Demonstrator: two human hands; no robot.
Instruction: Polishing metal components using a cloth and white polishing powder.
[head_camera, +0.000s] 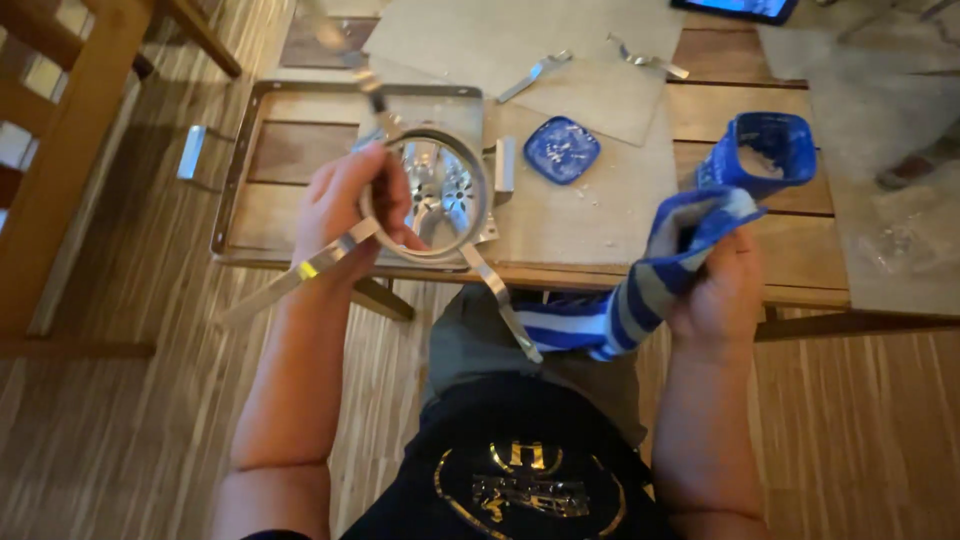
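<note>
Here the left hand (345, 215) grips the metal ring (425, 195).

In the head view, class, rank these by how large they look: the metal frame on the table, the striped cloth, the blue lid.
1. Metal frame
2. Striped cloth, though it is nearer the camera, so the gap is unsure
3. Blue lid

ring stand (425, 190): shiny metal | cloth (640, 290): striped fabric | table (800, 250): matt wood
</note>
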